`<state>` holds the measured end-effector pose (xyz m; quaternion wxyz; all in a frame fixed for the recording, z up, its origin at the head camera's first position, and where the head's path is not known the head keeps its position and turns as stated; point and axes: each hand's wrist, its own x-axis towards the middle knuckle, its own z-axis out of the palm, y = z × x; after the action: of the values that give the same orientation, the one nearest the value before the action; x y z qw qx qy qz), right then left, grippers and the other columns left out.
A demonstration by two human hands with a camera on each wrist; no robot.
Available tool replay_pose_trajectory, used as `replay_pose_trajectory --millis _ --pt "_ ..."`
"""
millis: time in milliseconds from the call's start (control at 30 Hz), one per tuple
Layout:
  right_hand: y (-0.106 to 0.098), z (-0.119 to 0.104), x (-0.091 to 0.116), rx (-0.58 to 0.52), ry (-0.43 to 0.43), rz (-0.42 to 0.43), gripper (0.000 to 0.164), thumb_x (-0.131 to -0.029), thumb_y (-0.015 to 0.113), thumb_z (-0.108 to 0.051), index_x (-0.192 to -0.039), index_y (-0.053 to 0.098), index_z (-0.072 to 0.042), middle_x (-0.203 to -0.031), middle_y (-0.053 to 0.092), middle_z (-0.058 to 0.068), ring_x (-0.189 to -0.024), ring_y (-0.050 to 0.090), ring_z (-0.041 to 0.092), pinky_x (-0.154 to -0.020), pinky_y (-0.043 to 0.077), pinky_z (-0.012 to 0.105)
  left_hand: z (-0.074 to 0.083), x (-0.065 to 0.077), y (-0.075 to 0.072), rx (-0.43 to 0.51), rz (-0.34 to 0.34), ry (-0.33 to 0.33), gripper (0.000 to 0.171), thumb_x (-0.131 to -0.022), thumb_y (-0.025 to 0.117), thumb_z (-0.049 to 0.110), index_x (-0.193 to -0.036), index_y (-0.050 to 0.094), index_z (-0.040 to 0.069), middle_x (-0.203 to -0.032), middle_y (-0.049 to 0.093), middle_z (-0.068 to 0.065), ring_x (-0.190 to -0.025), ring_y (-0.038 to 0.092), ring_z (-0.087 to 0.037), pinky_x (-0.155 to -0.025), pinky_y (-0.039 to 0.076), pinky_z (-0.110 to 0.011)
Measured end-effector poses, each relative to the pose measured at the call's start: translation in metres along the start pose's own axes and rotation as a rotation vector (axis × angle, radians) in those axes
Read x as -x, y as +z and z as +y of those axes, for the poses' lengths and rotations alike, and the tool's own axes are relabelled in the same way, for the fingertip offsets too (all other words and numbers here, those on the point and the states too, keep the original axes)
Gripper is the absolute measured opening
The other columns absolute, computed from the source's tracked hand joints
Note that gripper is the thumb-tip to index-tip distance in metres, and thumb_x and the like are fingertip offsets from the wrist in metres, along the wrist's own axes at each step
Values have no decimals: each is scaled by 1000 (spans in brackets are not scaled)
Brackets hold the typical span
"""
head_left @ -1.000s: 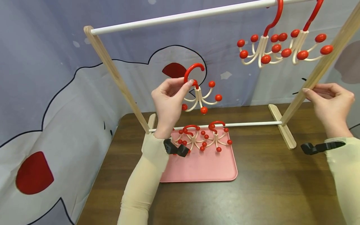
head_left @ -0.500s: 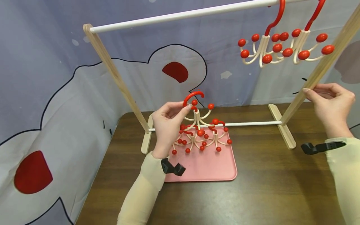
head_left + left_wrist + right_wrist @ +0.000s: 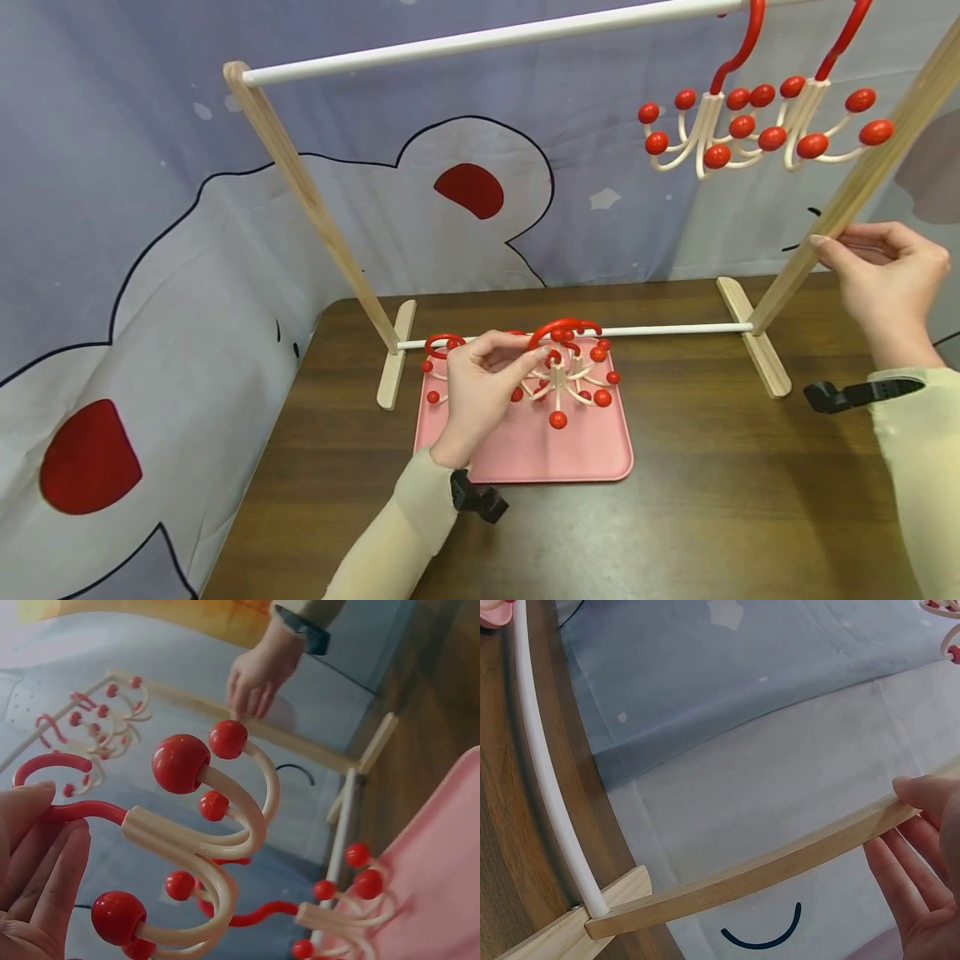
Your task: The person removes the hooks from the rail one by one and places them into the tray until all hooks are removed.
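My left hand [image 3: 483,387] pinches the red hook of a cream hanger with curved arms and red ball tips [image 3: 161,832]. The hanger is upright, low over the pink tray [image 3: 555,458]. Close behind it on the tray is a similar hanger, its red hook [image 3: 592,327] showing. Another hanger's hook [image 3: 442,342] shows left of my hand, which partly hides the things there. On the right, my right hand [image 3: 888,283] grips the wooden upright [image 3: 780,862] of the rack between thumb and fingers.
Two similar hangers, one with a cream stem [image 3: 707,121] and one beside the upright [image 3: 806,117], hang from the rack's white top rod [image 3: 480,37]. A lower white rod [image 3: 675,331] runs behind the tray. The rack stands on a brown wooden table [image 3: 705,467] before a patterned curtain.
My left hand has lowered the hanger from in front of the curtain down to the tray, moving slightly right at the end. My right hand stays on the upright.
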<state>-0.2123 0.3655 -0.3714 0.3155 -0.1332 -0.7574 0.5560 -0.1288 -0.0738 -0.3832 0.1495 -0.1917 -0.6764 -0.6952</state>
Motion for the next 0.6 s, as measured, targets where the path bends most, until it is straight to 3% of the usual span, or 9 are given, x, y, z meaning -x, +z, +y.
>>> replay_pose_trajectory --millis 167,367,600 --pt "0 0 0 7 13 -5 26 -85 84 -16 -108 77 -8 -86 69 -17 -78 67 -8 -68 49 4 -12 13 9 31 -62 -73 18 -85 83 3 -102 77 1 -96 75 -9 -84 75 -27 -71 63 -36" --pt "0 1 -1 -7 21 -8 25 -85 84 -15 -108 77 -7 -86 70 -16 -78 67 -6 -68 50 4 -20 25 17 48 -84 -176 17 -85 84 5 -100 77 0 -96 76 -9 -86 75 -25 -67 61 -27" --pt "-1 0 -1 -2 22 -11 27 -85 84 -16 -109 77 -7 -87 70 -16 -78 67 -6 -68 49 4 -28 37 21 50 -107 -218 17 -85 84 4 -100 78 0 -98 76 -7 -86 75 -25 -67 60 -26"
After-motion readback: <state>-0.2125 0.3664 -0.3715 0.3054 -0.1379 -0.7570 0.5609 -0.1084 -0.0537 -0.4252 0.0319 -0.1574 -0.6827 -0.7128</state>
